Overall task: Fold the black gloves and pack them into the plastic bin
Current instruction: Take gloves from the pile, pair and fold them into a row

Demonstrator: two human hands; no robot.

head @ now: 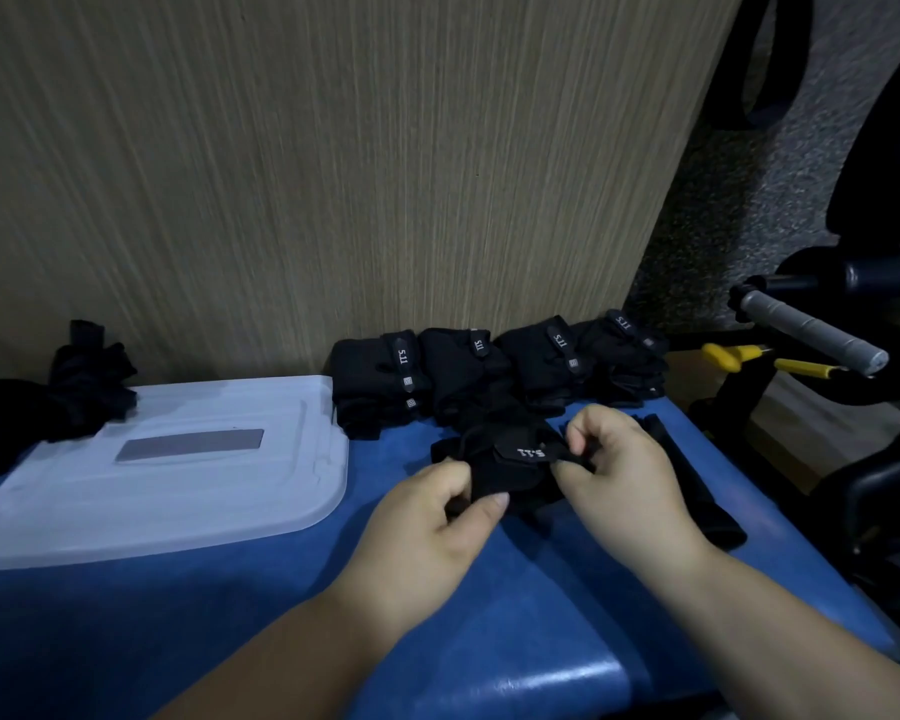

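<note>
Head view. The left hand [437, 517] and right hand [614, 470] both work one black glove [510, 470] on the blue desk [437, 641]. Left fingers [494, 504] are curled and pinch the glove's near-left edge. Right fingers [583, 444] are curled and pinch its strap end, beside the white logo tab. The glove lies between the two sets of fingers, long axis roughly left to right.

Four folded gloves [489, 371] sit in a row just beyond the fingers. The plastic bin [178, 511] lies well left of the left fingers, apparently with its lid on. Judgement: the left hand is nearer the bin, so packing goes leftward. A loose glove pile [74, 392] lies beyond the bin.
</note>
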